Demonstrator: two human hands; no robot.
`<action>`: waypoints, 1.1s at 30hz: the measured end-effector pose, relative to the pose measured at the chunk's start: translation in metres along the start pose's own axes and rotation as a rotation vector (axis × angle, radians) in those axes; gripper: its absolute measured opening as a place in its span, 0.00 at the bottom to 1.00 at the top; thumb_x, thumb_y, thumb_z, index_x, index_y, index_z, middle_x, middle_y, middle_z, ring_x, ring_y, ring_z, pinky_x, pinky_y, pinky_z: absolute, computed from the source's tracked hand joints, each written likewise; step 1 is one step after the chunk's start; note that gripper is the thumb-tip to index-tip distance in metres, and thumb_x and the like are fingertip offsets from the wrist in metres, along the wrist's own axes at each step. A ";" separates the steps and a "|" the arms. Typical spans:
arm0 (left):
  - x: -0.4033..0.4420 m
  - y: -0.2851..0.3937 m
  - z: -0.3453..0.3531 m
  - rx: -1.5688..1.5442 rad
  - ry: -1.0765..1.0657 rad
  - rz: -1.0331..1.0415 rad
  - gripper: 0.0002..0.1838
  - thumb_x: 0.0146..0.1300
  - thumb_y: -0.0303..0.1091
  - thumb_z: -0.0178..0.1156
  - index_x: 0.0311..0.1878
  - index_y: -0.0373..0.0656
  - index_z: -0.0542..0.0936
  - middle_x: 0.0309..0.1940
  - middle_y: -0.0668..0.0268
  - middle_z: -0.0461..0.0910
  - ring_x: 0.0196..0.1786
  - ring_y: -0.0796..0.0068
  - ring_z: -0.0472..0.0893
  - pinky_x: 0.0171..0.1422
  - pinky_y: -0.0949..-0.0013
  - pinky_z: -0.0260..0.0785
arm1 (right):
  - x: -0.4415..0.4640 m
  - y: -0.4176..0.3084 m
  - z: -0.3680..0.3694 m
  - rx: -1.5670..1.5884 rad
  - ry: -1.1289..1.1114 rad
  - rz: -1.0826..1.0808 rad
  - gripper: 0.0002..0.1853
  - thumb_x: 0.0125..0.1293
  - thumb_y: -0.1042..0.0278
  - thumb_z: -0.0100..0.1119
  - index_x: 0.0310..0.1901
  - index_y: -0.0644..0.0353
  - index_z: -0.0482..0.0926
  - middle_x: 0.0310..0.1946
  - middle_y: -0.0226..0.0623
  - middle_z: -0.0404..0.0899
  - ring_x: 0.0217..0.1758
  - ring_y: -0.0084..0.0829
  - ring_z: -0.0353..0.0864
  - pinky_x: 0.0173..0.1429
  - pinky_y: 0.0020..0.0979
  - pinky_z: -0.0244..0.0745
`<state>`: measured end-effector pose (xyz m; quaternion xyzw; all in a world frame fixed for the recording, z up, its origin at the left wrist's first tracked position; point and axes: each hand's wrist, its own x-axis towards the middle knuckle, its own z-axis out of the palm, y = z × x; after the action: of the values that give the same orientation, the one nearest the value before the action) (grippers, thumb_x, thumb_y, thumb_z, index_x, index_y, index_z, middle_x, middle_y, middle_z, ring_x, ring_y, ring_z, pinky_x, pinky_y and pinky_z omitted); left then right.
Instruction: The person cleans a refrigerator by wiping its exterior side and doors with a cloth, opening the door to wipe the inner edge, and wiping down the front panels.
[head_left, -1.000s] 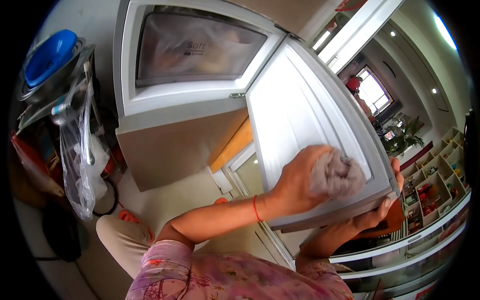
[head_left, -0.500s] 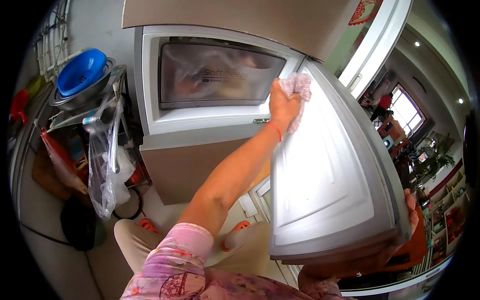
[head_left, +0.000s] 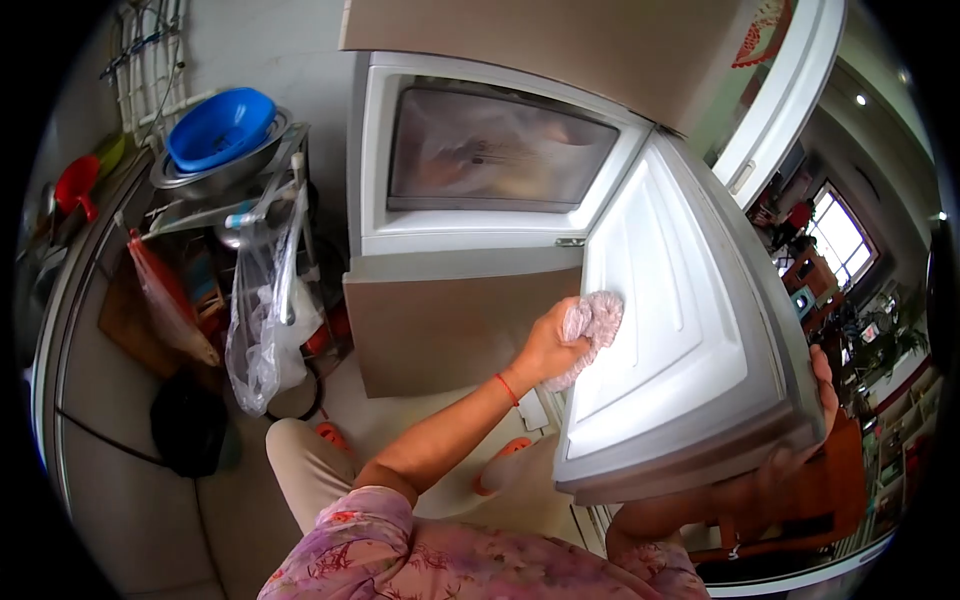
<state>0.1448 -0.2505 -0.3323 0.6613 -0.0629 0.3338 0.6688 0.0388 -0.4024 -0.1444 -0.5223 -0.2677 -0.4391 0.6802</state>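
My left hand (head_left: 555, 345), a red string round its wrist, is closed on a bunched pale pinkish cloth (head_left: 600, 322). The cloth rests against the white inner panel of the open freezer door (head_left: 665, 330), near its hinge-side edge. At the door's far edge on the right, my right hand (head_left: 824, 388) grips the outer side; fingers show while the palm is partly hidden. Behind the door, the freezer compartment holds a translucent drawer (head_left: 500, 150) with faint lettering on its front.
The fridge's upper door (head_left: 530, 35) juts out overhead, and a lower drawer front (head_left: 460, 335) sits below the compartment. On the left, a rack carries a blue basin (head_left: 222, 128) and metal bowls; plastic bags (head_left: 262, 340) hang from it. A white door frame (head_left: 785, 110) stands at right.
My left hand has moved the cloth down along the door's inner panel, from near the top to about mid-height. My right hand stays at the door edge. The view has shifted slightly.
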 end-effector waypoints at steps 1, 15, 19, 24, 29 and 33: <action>-0.010 0.007 -0.006 -0.046 -0.033 -0.053 0.26 0.50 0.23 0.58 0.57 0.40 0.71 0.45 0.59 0.78 0.50 0.72 0.77 0.56 0.71 0.68 | -0.002 0.001 0.002 -0.016 -0.009 -0.052 0.38 0.61 0.42 0.43 0.64 0.66 0.58 0.63 0.50 0.61 0.68 0.46 0.61 0.67 0.48 0.62; -0.174 0.036 -0.181 -0.559 0.641 -0.063 0.31 0.47 0.30 0.59 0.58 0.32 0.70 0.49 0.58 0.76 0.49 0.65 0.79 0.54 0.63 0.74 | -0.036 0.004 0.120 -0.069 -0.593 -0.545 0.27 0.66 0.55 0.49 0.59 0.68 0.69 0.58 0.51 0.69 0.63 0.49 0.66 0.67 0.44 0.59; -0.187 0.059 -0.203 -0.475 0.872 -0.059 0.30 0.45 0.26 0.52 0.57 0.34 0.69 0.47 0.59 0.76 0.48 0.65 0.78 0.54 0.64 0.73 | -0.043 0.012 0.194 -0.198 -0.637 -0.665 0.22 0.61 0.70 0.56 0.58 0.58 0.74 0.56 0.39 0.73 0.60 0.43 0.68 0.63 0.43 0.63; -0.188 0.052 -0.208 -0.334 0.866 -0.011 0.26 0.45 0.23 0.54 0.53 0.33 0.72 0.45 0.63 0.77 0.46 0.71 0.77 0.53 0.68 0.70 | -0.059 0.025 0.264 -0.371 -0.620 -0.723 0.23 0.57 0.69 0.63 0.57 0.57 0.73 0.54 0.37 0.72 0.61 0.41 0.67 0.65 0.44 0.61; -0.174 0.054 -0.215 -0.252 0.845 0.010 0.26 0.48 0.23 0.56 0.55 0.34 0.72 0.45 0.66 0.77 0.46 0.77 0.76 0.56 0.72 0.67 | -0.074 0.057 0.294 -0.336 -0.568 -0.806 0.30 0.57 0.68 0.63 0.62 0.60 0.67 0.63 0.47 0.63 0.67 0.46 0.59 0.68 0.49 0.56; -0.163 0.060 -0.224 -0.230 0.902 0.095 0.26 0.48 0.23 0.57 0.55 0.34 0.72 0.46 0.66 0.76 0.48 0.76 0.75 0.58 0.72 0.66 | -0.095 0.078 0.287 -0.375 -0.581 -0.794 0.36 0.57 0.65 0.64 0.67 0.57 0.62 0.70 0.54 0.49 0.74 0.53 0.48 0.70 0.60 0.48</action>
<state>-0.0919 -0.1083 -0.3937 0.3680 0.1676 0.6090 0.6824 0.0892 -0.0957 -0.1709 -0.5937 -0.5393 -0.5405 0.2540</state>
